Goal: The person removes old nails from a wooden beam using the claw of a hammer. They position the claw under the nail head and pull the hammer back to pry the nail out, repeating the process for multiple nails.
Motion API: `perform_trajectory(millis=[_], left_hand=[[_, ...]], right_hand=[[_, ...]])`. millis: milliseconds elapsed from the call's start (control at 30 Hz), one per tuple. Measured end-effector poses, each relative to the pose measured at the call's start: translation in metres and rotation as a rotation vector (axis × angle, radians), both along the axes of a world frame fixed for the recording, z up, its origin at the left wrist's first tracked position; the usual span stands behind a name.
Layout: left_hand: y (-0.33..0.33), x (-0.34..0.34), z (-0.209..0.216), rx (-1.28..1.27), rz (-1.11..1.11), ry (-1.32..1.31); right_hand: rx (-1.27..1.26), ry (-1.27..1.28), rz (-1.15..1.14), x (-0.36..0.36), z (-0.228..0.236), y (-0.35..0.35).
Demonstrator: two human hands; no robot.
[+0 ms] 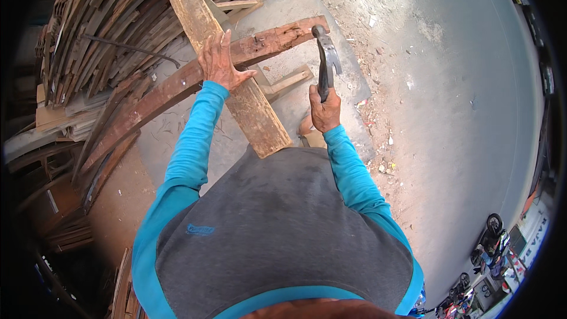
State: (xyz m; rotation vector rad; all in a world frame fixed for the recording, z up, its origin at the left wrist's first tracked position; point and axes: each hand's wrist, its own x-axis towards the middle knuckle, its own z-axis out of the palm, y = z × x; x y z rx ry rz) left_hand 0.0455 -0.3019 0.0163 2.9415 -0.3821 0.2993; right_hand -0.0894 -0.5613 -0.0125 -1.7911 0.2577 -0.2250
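Observation:
My left hand lies with spread fingers on a worn wooden plank, pressing on its face. The plank runs from the far left toward my body and crosses over a long reddish-brown wooden beam. In my right hand is a claw hammer, gripped by its dark handle. The hammer's head is up near the beam's right end; whether it touches the wood I cannot tell. Beneath the beam, a shorter piece of wood shows between my hands.
A large stack of old boards fills the far left, with a thin dark metal bar lying across it. Grey concrete slab lies under the work, with debris along its right edge. Paved ground stretches right, toward parked motorcycles.

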Motion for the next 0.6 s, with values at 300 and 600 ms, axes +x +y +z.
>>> perform_trajectory(millis=[300,600], left_hand=[[0.040,0.008,-0.048,0.078,0.076,0.158],[0.038,0.027,-0.043,0.042,0.013,0.036]], right_hand=[[0.116,-0.064,-0.116,-0.026,0.039,0.023],[0.082,0.331,-0.180,0.013,-0.017,0.012]])
